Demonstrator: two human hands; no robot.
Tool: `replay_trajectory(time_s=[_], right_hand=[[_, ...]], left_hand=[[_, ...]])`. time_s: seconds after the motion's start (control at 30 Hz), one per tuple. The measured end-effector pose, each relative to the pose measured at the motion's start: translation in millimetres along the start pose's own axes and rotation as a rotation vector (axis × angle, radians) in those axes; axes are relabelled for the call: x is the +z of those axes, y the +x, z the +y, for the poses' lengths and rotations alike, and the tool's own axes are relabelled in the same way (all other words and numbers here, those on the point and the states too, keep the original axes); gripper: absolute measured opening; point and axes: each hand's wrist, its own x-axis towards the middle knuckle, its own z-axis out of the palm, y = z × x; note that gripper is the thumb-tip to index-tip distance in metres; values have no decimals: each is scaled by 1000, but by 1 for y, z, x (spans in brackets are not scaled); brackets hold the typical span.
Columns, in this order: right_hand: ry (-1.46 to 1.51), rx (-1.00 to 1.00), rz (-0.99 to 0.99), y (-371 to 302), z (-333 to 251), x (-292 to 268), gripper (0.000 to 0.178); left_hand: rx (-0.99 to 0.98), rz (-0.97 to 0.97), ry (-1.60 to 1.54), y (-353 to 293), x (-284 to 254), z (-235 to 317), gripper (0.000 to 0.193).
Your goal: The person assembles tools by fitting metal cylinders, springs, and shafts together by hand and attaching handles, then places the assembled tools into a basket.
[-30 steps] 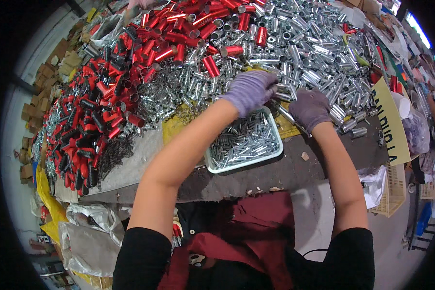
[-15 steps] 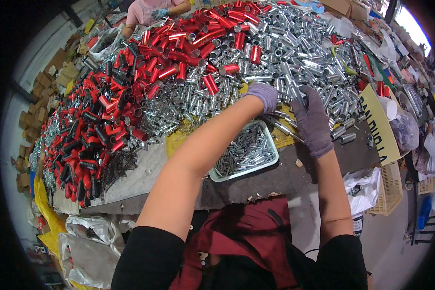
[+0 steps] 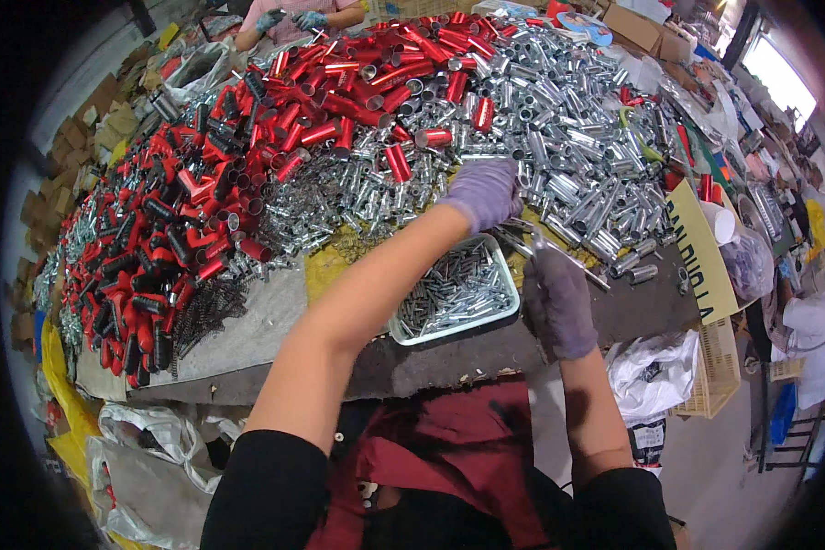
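My left hand (image 3: 488,191), in a lavender knit glove, is closed at the near edge of the silver tube heap (image 3: 568,137). Its curled fingers face away, so what they hold is hidden. Lower and to the right, my right hand (image 3: 559,298) in a darker grey-purple glove grips a silver metal tube (image 3: 538,242), whose end sticks up past the fingers. Between the hands lie a few slim metal rods (image 3: 513,236) on yellow cloth. Just below my left hand, a white tray (image 3: 449,335) holds many small metal pins.
Red tubes (image 3: 362,101) are piled at the far middle, with red-and-black handles (image 3: 142,284) to the left. Small springs (image 3: 293,220) lie between heaps. A yellow sign board (image 3: 703,247) leans at the right edge, above a plastic crate (image 3: 717,367). Across the table sits a co-worker (image 3: 293,23) with gloved hands.
My right hand has come down toward me, bringing the silver tube away from the heap. My left hand has shifted slightly left. The co-worker's second hand has come into view.
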Motion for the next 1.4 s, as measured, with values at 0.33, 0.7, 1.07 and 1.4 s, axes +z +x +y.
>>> replay_trajectory(time_s=[0.33,0.7,1.07,1.4], right_hand=[[862,871,-561,-17,-70,31,37],[507,556,-933,-10,-113,75,26],[114,122,-1080,11,-175,128,28],[235,15,-964,34,-190,145,40]], left_hand=[[212,378,-859,-225,-28,26,31],[-259,571,-1537,-291,-33,-4,34],[-584,782,-1540,-338,-9,-28,33],[-607,570,-1444,-365,-11,-35,27]])
